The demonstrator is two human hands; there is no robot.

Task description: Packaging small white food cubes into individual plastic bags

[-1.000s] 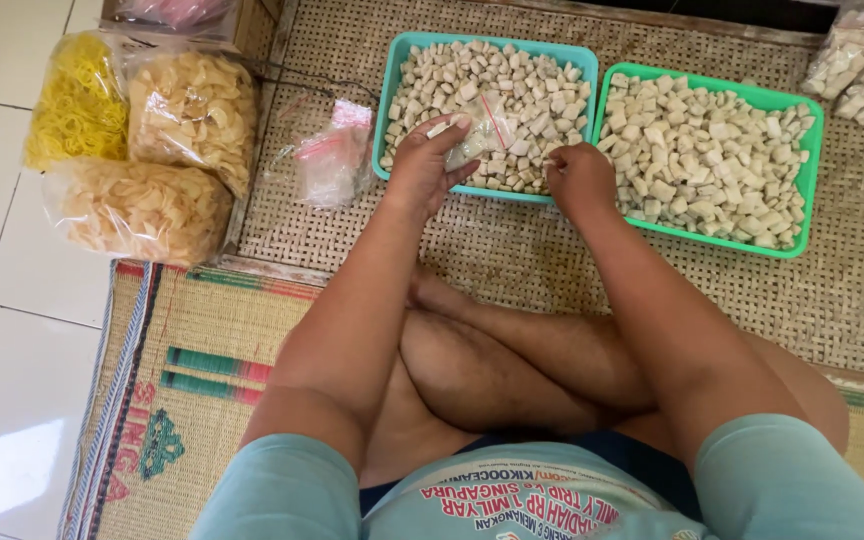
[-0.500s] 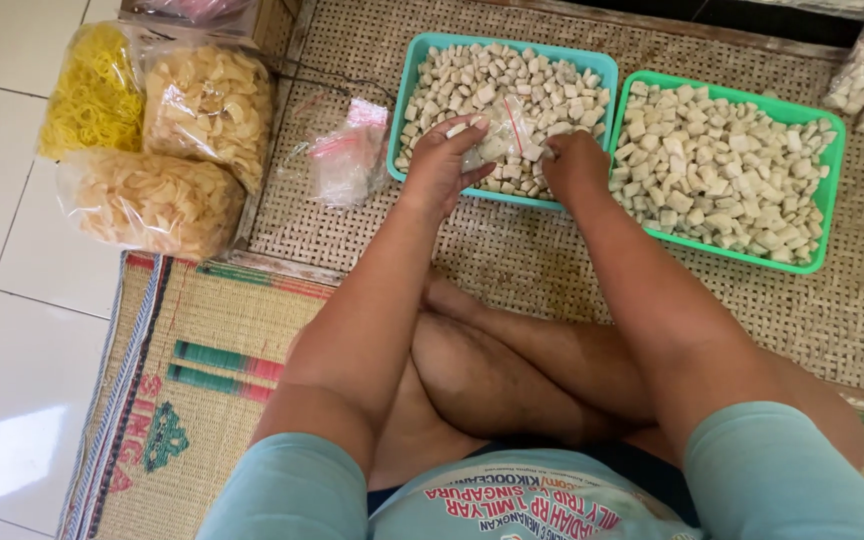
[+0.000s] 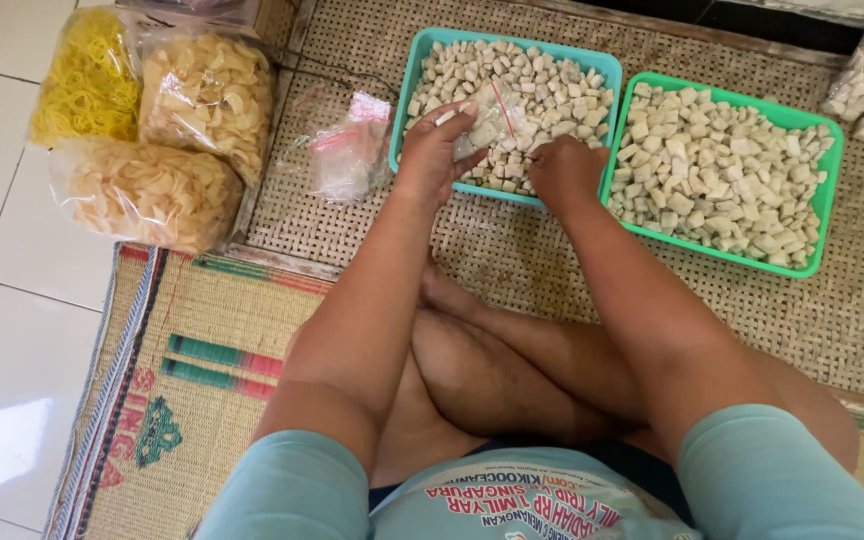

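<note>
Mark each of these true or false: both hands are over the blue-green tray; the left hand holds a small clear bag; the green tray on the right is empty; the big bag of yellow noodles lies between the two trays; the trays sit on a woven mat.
1. Both hands are over the blue-green tray: true; the left hand and right hand are at its near side.
2. The left hand holds a small clear bag: true.
3. The green tray is empty: false; it is full of pale cubes.
4. The yellow noodle bag lies between the trays: false; it lies far left on the tiled floor.
5. The trays sit on a woven mat: true.
</note>
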